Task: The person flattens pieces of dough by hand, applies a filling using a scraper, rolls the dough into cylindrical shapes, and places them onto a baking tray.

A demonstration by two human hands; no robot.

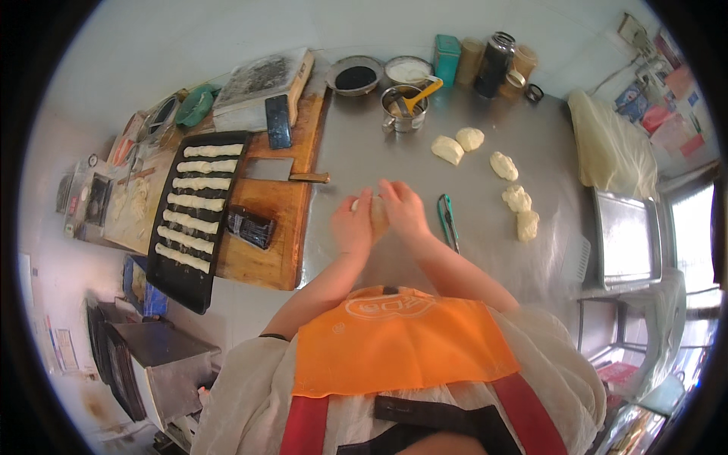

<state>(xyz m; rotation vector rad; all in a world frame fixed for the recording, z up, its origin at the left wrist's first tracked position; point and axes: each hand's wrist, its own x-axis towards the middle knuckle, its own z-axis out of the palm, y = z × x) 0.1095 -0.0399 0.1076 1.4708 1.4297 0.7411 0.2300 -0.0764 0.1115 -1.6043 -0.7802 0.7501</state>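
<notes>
My left hand (pixel 353 227) and my right hand (pixel 405 211) are close together over the middle of the steel table. Their fingers curl round a piece of dough (pixel 378 217), most of which they cover. To the right of my right hand lies a slim tool with green handles (pixel 447 216). Farther right, several pale dough lumps (pixel 517 199) are spread in a loose curve. On the left, a black baking tray (pixel 182 269) carries a column of dough strips (pixel 193 202). A cleaver (pixel 270 169) rests on the wooden board (pixel 262 267), its handle reaching past the board's edge.
A phone (pixel 278 121) and a black packet (pixel 251 227) are on the board. Along the back stand a bowl of black seeds (pixel 355 77), a bowl of white powder (pixel 408 70), a metal cup (pixel 394 121) with a yellow-handled tool, a teal tin (pixel 447 61) and a dark jar (pixel 494 64).
</notes>
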